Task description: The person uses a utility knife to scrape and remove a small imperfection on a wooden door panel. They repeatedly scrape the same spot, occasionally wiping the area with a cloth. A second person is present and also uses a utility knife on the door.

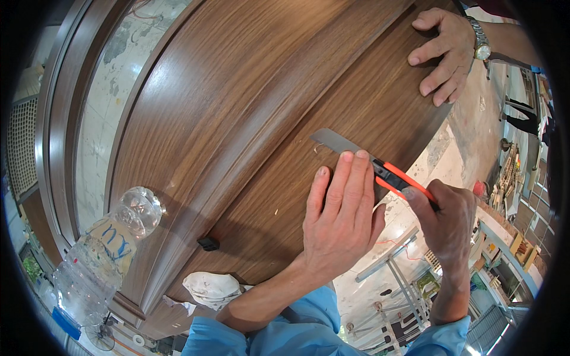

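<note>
We have the orange and black knife (pixel 396 178) over the wood-grain panel (pixel 267 190), its long blade (pixel 335 140) pointing toward ten o'clock. Taking the knife as the dial's centre, our right hand (pixel 449 216) sits at four, closed around the handle. Our left hand (pixel 341 216) is at seven, palm down, its extended fingers laid at the handle end of the blade. Our two hands are near each other but apart. At one o'clock, another person's hand (pixel 444 56), wearing a metal watch (pixel 482 50), spreads its fingers over the panel. Toward eight lie a small black block (pixel 208 244) and, nearer our left forearm, a white crumpled bundle (pixel 209 286). Farther out at eight, we see a clear bottle (pixel 98 267) with a blue cap.
</note>
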Demonstrator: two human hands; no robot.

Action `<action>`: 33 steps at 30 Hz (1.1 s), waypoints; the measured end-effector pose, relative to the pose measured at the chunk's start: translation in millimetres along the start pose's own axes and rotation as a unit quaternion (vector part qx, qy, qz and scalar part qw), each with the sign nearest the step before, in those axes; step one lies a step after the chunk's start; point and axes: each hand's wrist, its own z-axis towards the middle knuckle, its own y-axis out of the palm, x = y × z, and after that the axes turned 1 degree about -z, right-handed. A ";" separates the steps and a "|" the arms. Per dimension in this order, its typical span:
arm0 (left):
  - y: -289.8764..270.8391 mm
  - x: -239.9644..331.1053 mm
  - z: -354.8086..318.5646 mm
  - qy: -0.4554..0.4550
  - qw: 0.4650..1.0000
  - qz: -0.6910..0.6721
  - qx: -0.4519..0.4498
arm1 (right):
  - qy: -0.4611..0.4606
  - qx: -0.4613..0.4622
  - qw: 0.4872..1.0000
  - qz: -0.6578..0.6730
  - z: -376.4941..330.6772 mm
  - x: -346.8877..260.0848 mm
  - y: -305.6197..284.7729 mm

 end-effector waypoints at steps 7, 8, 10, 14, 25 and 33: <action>-0.8 -0.5 -0.4 -0.001 1.000 -0.004 -0.001 | 0.003 -0.003 1.000 0.003 0.3 -2.0 1.0; -0.6 -0.6 -0.4 -0.001 1.000 -0.005 0.000 | 0.002 -0.005 1.000 0.002 0.3 -2.3 0.7; -0.3 -0.7 -0.3 -0.002 1.000 -0.007 0.002 | 0.005 -0.010 1.000 0.001 0.4 -2.8 -0.3; 0.0 -0.7 -0.5 -0.004 1.000 -0.009 0.002 | 0.025 -0.020 0.999 0.021 0.4 -4.3 -1.2; 0.0 -0.9 -0.8 -0.008 1.000 -0.022 0.006 | 0.013 -0.011 1.000 -0.005 -1.5 -8.0 -0.8; 0.9 -2.5 -1.8 0.002 0.999 -0.028 0.014 | 0.026 0.003 1.000 -0.002 -11.5 -14.5 4.6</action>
